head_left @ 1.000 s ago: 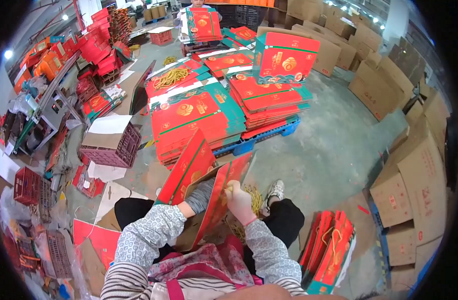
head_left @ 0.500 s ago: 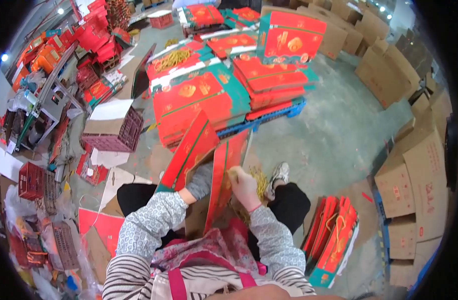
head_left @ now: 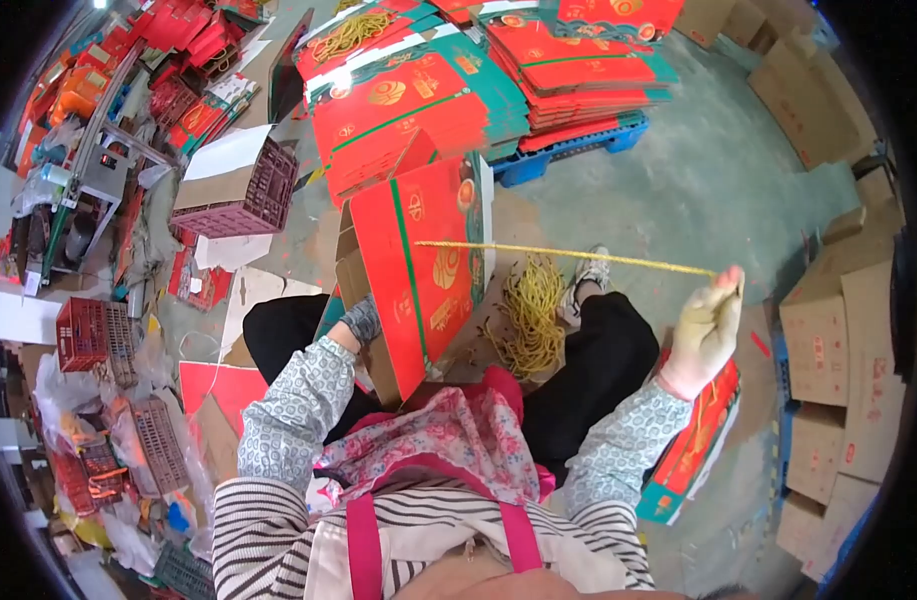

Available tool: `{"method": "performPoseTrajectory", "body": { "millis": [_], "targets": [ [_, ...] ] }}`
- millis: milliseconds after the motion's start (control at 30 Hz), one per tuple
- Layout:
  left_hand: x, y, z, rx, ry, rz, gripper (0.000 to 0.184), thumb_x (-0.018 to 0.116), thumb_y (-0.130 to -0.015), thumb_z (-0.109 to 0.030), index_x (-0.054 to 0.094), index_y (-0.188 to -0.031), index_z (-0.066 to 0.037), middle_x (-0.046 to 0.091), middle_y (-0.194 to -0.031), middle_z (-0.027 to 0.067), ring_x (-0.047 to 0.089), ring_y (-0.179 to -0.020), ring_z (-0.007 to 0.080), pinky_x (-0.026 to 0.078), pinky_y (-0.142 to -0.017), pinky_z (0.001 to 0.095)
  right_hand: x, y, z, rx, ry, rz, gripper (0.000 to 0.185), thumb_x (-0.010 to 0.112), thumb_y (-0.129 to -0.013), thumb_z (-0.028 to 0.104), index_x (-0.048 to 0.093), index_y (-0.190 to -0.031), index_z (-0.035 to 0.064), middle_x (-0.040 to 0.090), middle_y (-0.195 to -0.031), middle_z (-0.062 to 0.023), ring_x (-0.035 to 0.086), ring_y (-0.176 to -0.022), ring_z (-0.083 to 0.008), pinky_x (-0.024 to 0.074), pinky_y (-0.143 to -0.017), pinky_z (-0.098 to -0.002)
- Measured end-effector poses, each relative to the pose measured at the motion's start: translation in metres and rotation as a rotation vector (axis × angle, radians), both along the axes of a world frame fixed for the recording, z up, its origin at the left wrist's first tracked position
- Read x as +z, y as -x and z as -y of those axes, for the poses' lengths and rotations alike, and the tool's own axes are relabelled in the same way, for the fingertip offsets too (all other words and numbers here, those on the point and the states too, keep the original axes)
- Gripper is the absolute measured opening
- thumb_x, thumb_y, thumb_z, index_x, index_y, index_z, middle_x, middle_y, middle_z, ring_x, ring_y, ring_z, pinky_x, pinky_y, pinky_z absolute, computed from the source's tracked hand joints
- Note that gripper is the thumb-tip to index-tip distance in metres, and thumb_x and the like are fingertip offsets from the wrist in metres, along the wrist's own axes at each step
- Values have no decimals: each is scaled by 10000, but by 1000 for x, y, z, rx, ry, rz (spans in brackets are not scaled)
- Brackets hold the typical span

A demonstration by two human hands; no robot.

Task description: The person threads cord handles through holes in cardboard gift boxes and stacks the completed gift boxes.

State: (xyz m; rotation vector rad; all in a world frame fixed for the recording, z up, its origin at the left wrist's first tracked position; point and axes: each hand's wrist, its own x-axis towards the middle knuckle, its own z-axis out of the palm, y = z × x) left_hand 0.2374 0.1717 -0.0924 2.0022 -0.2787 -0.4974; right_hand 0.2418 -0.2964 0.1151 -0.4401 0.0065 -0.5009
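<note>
A red gift box (head_left: pixel 433 290) with a green stripe and gold print stands tilted between my knees, its brown cardboard inside showing at the left. My left hand (head_left: pixel 362 318), in a grey glove, reaches into the box's open side, and its fingers are hidden there. Out to the right, my right hand (head_left: pixel 706 335), in a pale glove, is closed on the end of a yellow cord (head_left: pixel 568 257). The cord runs taut from the red face of the box to my fingertips. A heap of yellow cords (head_left: pixel 528 315) lies on the floor between the box and my right leg.
Flat red and green boxes (head_left: pixel 398 115) are stacked ahead on a blue pallet (head_left: pixel 568 150). Partly behind my right forearm stand red boxes (head_left: pixel 678 470). Brown cartons (head_left: pixel 818 350) line the right side. At the left are a purple crate (head_left: pixel 243 190) and a red crate (head_left: pixel 81 335).
My right hand has moved from beside the box far out to the right, drawing the yellow cord straight. The box has turned, so its broad red face now shows.
</note>
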Motion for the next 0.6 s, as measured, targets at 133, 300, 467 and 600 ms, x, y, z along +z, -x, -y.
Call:
{"method": "performPoseTrajectory", "body": {
  "millis": [133, 300, 467, 600],
  "targets": [
    [-1, 33, -2, -28, -74, -28, 379, 560, -827, -300, 584, -1103, -41, 608, -1079, 174, 550, -1037, 339, 425, -894, 423, -17, -17, -43, -123, 501, -199, 303, 513, -909, 142, 515, -1160, -27, 586, -1130, -155, 601, -951, -245, 488, -787, -303],
    [-2, 22, 11, -62, -174, -41, 381, 560, -827, -300, 583, -1105, -42, 607, -1082, 173, 548, -1042, 338, 422, -899, 423, -103, -8, -157, 286, 1230, -376, 110, 544, -828, 68, 611, -903, 25, 638, -809, -66, 611, -732, -143, 487, -657, -291],
    [5, 48, -12, -75, -273, -55, 382, 560, -826, -300, 582, -1108, -42, 607, -1086, 171, 546, -1046, 338, 419, -903, 422, -196, 37, -238, 416, 1650, -267, 132, 540, -846, 184, 526, -902, 65, 602, -659, -178, 612, -659, -368, 471, -591, -475],
    [1, 44, -8, -66, -320, -44, 383, 560, -826, -299, 581, -1110, -43, 606, -1089, 170, 545, -1050, 337, 417, -907, 422, -202, 42, -248, 489, 1688, -286, 124, 536, -846, 195, 539, -892, 80, 614, -671, -166, 609, -644, -364, 472, -581, -470]
  ]
}}
